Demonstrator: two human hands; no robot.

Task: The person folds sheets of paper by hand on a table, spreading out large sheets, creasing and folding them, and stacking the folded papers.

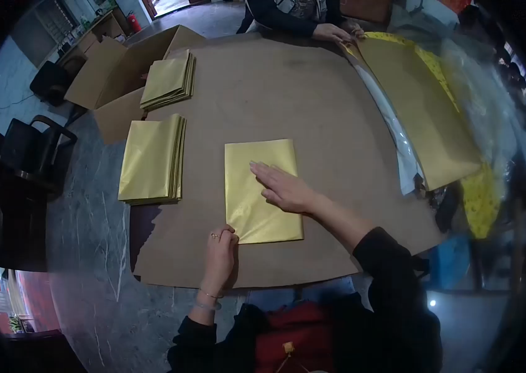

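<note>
A folded gold sheet [263,214] lies flat in front of me on the brown board. My right hand [283,188] rests on its upper middle, palm down with the fingers stretched out. At the sheet's lower left corner, my left hand [220,245] is closed, pinching that corner between thumb and fingers. Light creases run across the sheet near the pinched corner. To the left sit two stacks of similar folded gold sheets, a nearer stack [148,161] and a farther stack [166,79].
Brown board [312,93] covers the table. An open cardboard box [120,74] stands beyond its left edge. Across the table, a co-worker's hands [337,32] hold the end of a large gold sheet pile [421,105]. Clear plastic [486,93] and yellow wrapping [481,205] lie at right.
</note>
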